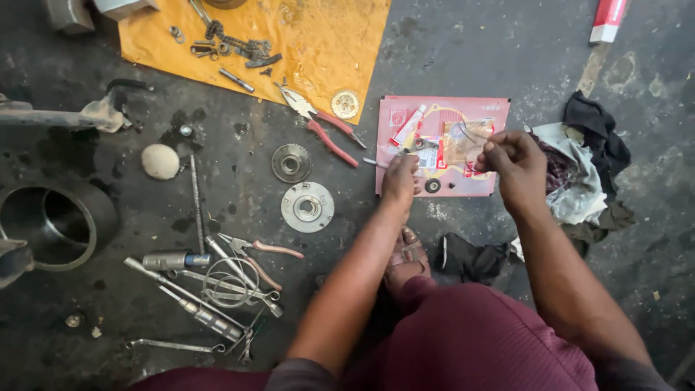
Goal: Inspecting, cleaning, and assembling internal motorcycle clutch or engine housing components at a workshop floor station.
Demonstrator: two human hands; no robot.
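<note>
While my right hand [515, 163] pinches a small clear plastic packet [467, 141] and my left hand [400, 177] fingers close on a thin metal pin [376, 162], both hover over the pink flat gasket card [441, 145] on the floor. Steady grip best; red-handled pliers [326, 127] crowd left, crumpled rags [586, 174] right.

A single head-worn camera looks almost straight down at the dark floor [449, 51] from above the seated person, near enough that both forearms rise from the bottom edge. The hands meet right of centre; scattered tools fill the lower left, an orange sheet [318, 43] the upper left.
</note>
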